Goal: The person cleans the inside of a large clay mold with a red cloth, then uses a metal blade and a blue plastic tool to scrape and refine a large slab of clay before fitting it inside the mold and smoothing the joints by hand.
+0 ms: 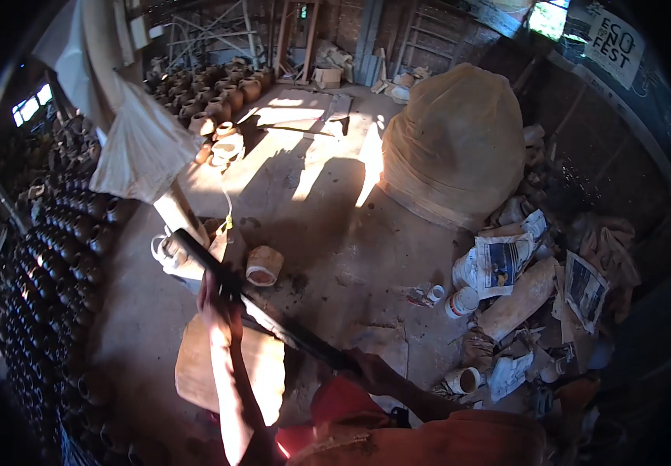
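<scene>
Closed around a long dark bar, both your hands had it between them; your left hand gripped it toward its upper end, left of the frame's centre, and your right hand held it near its lower end, low in the middle; how hard the fingers pressed, you could not have told from this view.

As for progress, the bar was already taken up and seemed held above the floor; it was not yet laid down, and no contact with anything but your hands could be made out; how much work was left could not be judged.

It slanted from left of centre toward the lower middle, straight, slim and nearly black, with a bright pale streak partway along, perhaps sunlight; a pale board lay below it in the lower left, a small pot sat just beyond it, and rows of dark pots filled the left of the frame, apart from both hands.
</scene>
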`<action>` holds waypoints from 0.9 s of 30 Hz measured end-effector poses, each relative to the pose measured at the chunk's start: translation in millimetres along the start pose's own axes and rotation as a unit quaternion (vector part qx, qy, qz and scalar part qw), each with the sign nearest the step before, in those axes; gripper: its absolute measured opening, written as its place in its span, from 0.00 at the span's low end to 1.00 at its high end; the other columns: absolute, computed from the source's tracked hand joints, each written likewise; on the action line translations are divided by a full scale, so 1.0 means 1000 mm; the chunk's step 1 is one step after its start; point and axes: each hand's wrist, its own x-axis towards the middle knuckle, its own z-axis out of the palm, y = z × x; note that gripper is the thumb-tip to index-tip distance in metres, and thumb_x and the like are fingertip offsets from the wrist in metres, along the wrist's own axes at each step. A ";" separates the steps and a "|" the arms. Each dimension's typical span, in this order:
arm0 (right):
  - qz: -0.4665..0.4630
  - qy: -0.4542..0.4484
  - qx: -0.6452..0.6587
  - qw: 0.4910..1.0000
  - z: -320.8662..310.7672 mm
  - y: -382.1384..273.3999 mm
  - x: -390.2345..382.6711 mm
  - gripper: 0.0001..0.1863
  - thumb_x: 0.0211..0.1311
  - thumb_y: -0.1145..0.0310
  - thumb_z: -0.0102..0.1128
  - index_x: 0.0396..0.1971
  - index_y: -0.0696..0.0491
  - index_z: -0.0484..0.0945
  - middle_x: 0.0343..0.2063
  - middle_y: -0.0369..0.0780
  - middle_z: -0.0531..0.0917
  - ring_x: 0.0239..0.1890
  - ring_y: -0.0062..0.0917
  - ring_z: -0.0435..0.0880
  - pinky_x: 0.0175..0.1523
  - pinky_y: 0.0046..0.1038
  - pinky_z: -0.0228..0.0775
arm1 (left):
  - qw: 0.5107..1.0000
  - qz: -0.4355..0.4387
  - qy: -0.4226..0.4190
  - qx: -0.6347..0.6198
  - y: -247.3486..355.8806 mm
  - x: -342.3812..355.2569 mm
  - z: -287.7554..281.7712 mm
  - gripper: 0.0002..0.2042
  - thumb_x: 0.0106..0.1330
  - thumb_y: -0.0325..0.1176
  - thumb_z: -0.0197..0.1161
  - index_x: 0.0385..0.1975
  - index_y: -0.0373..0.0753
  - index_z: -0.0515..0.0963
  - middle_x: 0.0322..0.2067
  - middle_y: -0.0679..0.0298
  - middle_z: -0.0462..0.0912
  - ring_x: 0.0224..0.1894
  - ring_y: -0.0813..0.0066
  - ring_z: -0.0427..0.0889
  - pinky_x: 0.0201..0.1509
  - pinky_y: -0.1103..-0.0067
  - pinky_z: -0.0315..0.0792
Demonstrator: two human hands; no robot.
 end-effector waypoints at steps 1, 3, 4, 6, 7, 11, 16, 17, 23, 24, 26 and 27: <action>-0.001 0.021 -0.017 1.000 0.002 0.000 -0.014 0.25 0.73 0.54 0.64 0.57 0.59 0.74 0.43 0.54 0.86 0.47 0.52 0.87 0.49 0.45 0.78 | 1.000 -0.008 -0.018 0.011 -0.003 -0.007 0.005 0.13 0.76 0.36 0.63 0.54 0.39 0.80 0.47 0.61 0.87 0.46 0.62 0.86 0.53 0.65 0.80; 0.011 0.074 -0.017 0.997 0.011 0.018 -0.039 0.24 0.67 0.63 0.68 0.57 0.58 0.75 0.41 0.52 0.86 0.44 0.45 0.88 0.50 0.42 0.77 | 0.993 -0.017 -0.065 0.097 0.008 -0.037 0.029 0.12 0.75 0.36 0.64 0.53 0.39 0.81 0.47 0.62 0.87 0.47 0.68 0.86 0.52 0.69 0.79; -0.004 0.098 -0.006 0.995 0.011 0.017 -0.048 0.21 0.67 0.65 0.67 0.55 0.58 0.76 0.40 0.51 0.86 0.43 0.44 0.88 0.49 0.40 0.77 | 0.990 -0.022 -0.048 0.130 0.020 -0.053 0.046 0.11 0.76 0.37 0.64 0.50 0.38 0.81 0.40 0.63 0.86 0.43 0.69 0.85 0.49 0.70 0.81; -0.015 0.101 -0.008 0.995 0.011 0.001 -0.063 0.19 0.68 0.65 0.66 0.53 0.59 0.76 0.37 0.50 0.85 0.40 0.43 0.88 0.47 0.39 0.77 | 0.990 -0.011 -0.040 0.137 0.027 -0.072 0.063 0.11 0.74 0.40 0.67 0.45 0.39 0.82 0.33 0.65 0.84 0.37 0.72 0.85 0.42 0.74 0.81; -0.015 0.129 -0.016 0.991 0.010 -0.007 -0.067 0.17 0.69 0.65 0.65 0.52 0.59 0.76 0.35 0.49 0.85 0.37 0.43 0.87 0.45 0.39 0.78 | 0.993 0.006 -0.049 0.110 0.029 -0.076 0.063 0.12 0.72 0.42 0.69 0.44 0.40 0.82 0.31 0.66 0.84 0.36 0.73 0.84 0.37 0.77 0.80; 0.006 0.077 0.130 0.988 0.007 -0.021 -0.076 0.13 0.68 0.70 0.58 0.49 0.59 0.77 0.30 0.40 0.81 0.31 0.29 0.81 0.39 0.32 0.73 | 0.986 -0.007 -0.140 0.093 0.038 -0.072 0.045 0.09 0.72 0.42 0.70 0.36 0.45 0.81 0.30 0.71 0.82 0.30 0.81 0.78 0.33 0.82 0.72; -0.043 0.097 0.104 0.989 -0.012 -0.034 -0.040 0.13 0.71 0.66 0.55 0.49 0.57 0.77 0.26 0.34 0.76 0.28 0.19 0.75 0.35 0.27 0.68 | 0.985 -0.001 -0.135 0.103 0.011 -0.108 0.064 0.08 0.70 0.38 0.72 0.41 0.41 0.86 0.35 0.71 0.84 0.41 0.80 0.80 0.47 0.78 0.74; -0.051 0.111 0.176 0.977 -0.013 -0.042 -0.022 0.12 0.73 0.64 0.55 0.47 0.56 0.76 0.25 0.32 0.75 0.26 0.18 0.73 0.32 0.25 0.66 | 0.982 0.024 -0.136 0.130 -0.008 -0.119 0.063 0.09 0.70 0.37 0.72 0.43 0.39 0.86 0.37 0.70 0.84 0.43 0.78 0.81 0.49 0.76 0.75; -0.031 0.168 0.306 0.937 -0.047 -0.097 0.089 0.14 0.78 0.54 0.54 0.38 0.50 0.70 0.25 0.31 0.74 0.21 0.15 0.71 0.25 0.21 0.63 | 0.959 -0.040 -0.194 0.201 -0.122 -0.187 0.026 0.13 0.75 0.40 0.67 0.45 0.36 0.86 0.53 0.67 0.81 0.54 0.75 0.79 0.61 0.73 0.75; -0.080 0.167 0.294 0.938 -0.053 -0.099 0.106 0.16 0.78 0.52 0.55 0.39 0.50 0.70 0.24 0.32 0.74 0.21 0.15 0.71 0.25 0.21 0.63 | 0.964 -0.037 -0.177 0.197 -0.137 -0.183 0.023 0.13 0.75 0.40 0.67 0.45 0.36 0.86 0.53 0.67 0.81 0.54 0.75 0.79 0.61 0.73 0.75; -0.047 0.169 0.276 0.945 -0.056 -0.092 0.125 0.16 0.77 0.52 0.55 0.40 0.51 0.71 0.25 0.33 0.74 0.23 0.17 0.72 0.28 0.23 0.64 | 0.974 -0.130 -0.152 0.108 -0.155 -0.170 0.020 0.15 0.75 0.42 0.66 0.48 0.37 0.86 0.60 0.65 0.78 0.59 0.74 0.77 0.64 0.71 0.74; -0.040 0.162 0.267 0.949 -0.058 -0.081 0.136 0.16 0.76 0.53 0.56 0.42 0.52 0.71 0.26 0.33 0.74 0.24 0.17 0.72 0.30 0.24 0.65 | 0.975 -0.160 -0.139 0.074 -0.152 -0.163 0.025 0.15 0.76 0.43 0.66 0.49 0.37 0.85 0.62 0.64 0.77 0.61 0.74 0.77 0.65 0.71 0.74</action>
